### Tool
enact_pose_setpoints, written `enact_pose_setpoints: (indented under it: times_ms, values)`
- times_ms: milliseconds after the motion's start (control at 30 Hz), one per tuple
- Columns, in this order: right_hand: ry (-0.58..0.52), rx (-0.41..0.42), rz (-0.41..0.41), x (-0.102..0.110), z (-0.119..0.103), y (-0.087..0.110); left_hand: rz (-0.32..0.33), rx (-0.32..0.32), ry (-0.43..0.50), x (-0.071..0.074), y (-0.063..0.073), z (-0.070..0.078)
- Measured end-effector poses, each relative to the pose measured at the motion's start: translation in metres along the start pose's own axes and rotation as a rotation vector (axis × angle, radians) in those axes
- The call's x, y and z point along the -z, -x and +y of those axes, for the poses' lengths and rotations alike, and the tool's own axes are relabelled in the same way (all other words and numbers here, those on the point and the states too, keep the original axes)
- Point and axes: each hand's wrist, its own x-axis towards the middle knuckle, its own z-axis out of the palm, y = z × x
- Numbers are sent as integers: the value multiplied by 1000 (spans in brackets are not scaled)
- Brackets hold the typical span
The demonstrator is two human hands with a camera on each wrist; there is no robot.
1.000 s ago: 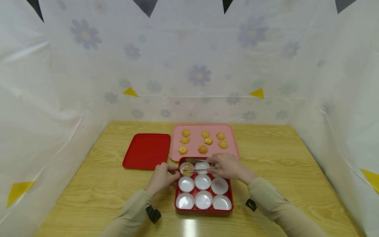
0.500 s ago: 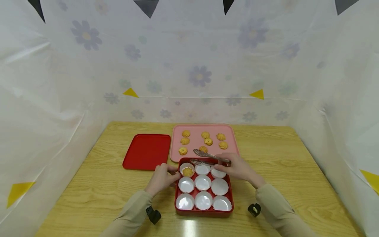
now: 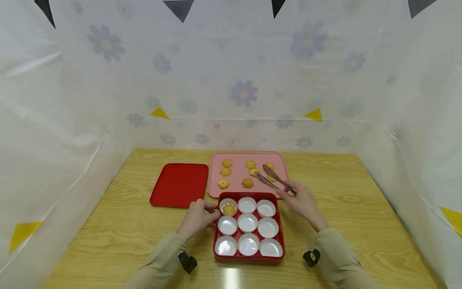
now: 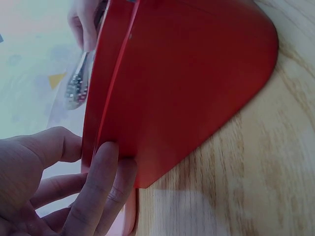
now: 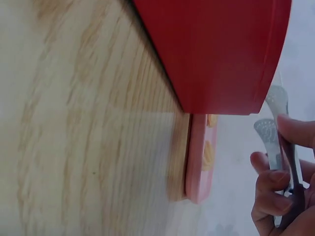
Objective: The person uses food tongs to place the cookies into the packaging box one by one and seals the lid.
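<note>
My left hand holds the back left corner of a red square box. In the left wrist view its fingers lie against the outer wall and the thumb is at the rim. Fluted white paper cups fill the box in rows; a golden piped cookie sits in the back left cup. Metal tongs are gripped in my right hand, just beyond the box's back right corner. The tongs' tips are apart above the pink tray, near several cookies, with no cookie between them.
Several piped cookies lie spread over the pink tray behind the box. A flat red lid rests to its left. The wooden table meets pale sheet walls at the back and sides.
The tongs have let go of the cookie in the back left cup. My right hand has carried them right and back, over the tray. The left hand stays at the box corner.
</note>
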Motion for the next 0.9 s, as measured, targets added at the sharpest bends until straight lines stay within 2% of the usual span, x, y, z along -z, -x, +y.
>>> enact_pose_setpoints:
  times_ms: [200,433,900]
  values:
    - [127,-88,6,4,7,-3,-10,25,32,0,0,1]
    - [211,-103,-16,8,13,-8,-8,34,45,0,0,1]
    - [274,-194,-143,18,10,-25,-8,39,42,0,-1,1]
